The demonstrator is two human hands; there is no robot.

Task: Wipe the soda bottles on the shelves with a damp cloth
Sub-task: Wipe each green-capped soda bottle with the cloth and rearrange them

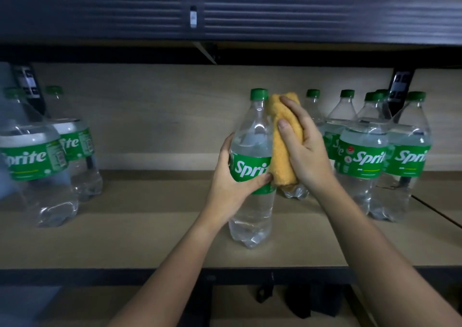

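The left hand [235,176] grips the bottle [252,166] steady on the shelf [125,239] so the right hand [305,151], clutching the cloth [280,146], can rub its side.

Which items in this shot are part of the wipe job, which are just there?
In the job:
- yellow cloth, gripped by right hand
- held Sprite bottle, gripped at the label by left hand
- waiting Sprite bottles: right group, left pair

Just there:
- wooden shelf board
- black shelf rail above
- black upright bracket
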